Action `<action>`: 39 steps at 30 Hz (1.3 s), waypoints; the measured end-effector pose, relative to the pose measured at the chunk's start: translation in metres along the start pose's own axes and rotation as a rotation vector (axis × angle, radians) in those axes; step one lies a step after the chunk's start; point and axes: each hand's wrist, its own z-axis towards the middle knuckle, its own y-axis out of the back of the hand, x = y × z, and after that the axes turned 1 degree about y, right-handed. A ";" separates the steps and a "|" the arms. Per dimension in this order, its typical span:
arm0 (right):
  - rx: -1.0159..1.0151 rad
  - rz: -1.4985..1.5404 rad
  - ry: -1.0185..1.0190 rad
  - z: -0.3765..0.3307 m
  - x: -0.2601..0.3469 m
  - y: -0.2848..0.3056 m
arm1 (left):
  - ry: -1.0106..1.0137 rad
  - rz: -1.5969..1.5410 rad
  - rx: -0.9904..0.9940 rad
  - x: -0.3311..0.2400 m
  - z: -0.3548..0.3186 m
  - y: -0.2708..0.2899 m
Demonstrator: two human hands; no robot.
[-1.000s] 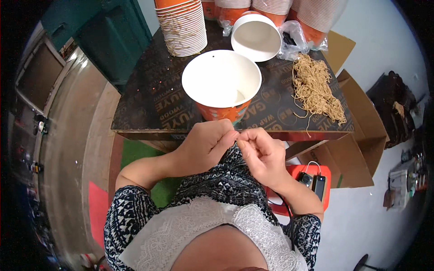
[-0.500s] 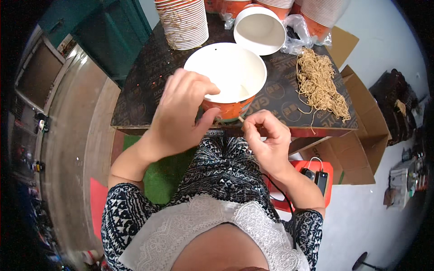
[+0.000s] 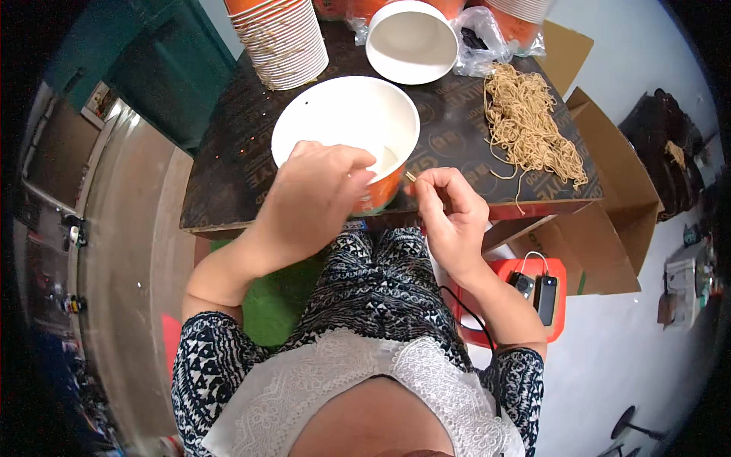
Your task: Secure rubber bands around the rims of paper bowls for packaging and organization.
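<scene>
A paper tub (image 3: pixel 344 114), white inside and orange outside, stands near the table's front edge. My left hand (image 3: pixel 316 194) is at its near left side, fingers curved over the rim and the thumb apart; motion smears the fingertips, and I see nothing held. Right of the tub, my right hand (image 3: pixel 453 217) pinches a small tan piece (image 3: pixel 411 176) between thumb and fingers; its short ends poke out toward the tub, and its kind is too small to make out. A loose heap of tan string (image 3: pixel 524 126) lies on the table's right side.
A tall stack of nested paper tubs (image 3: pixel 283 46) stands at the back left, with tan strands on its side. Another white tub (image 3: pixel 412 42) is tipped at the back, beside clear plastic wrap (image 3: pixel 481 46). An open cardboard box (image 3: pixel 601 244) stands right of the table (image 3: pixel 236 183).
The whole view has shifted slightly, moving the table's things leftward. My left hand moves at the tub's rim, its fingers more blurred. The tan piece in my right hand now shows short ends.
</scene>
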 end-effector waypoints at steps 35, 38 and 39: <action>0.009 0.018 0.101 0.012 -0.007 -0.012 | 0.134 -0.349 0.565 0.015 0.050 0.009; -0.014 -0.006 0.134 0.014 -0.004 -0.014 | 0.112 -0.327 0.574 0.016 0.052 0.008; -0.013 -0.005 0.135 0.014 -0.003 -0.015 | 0.113 -0.326 0.573 0.016 0.052 0.007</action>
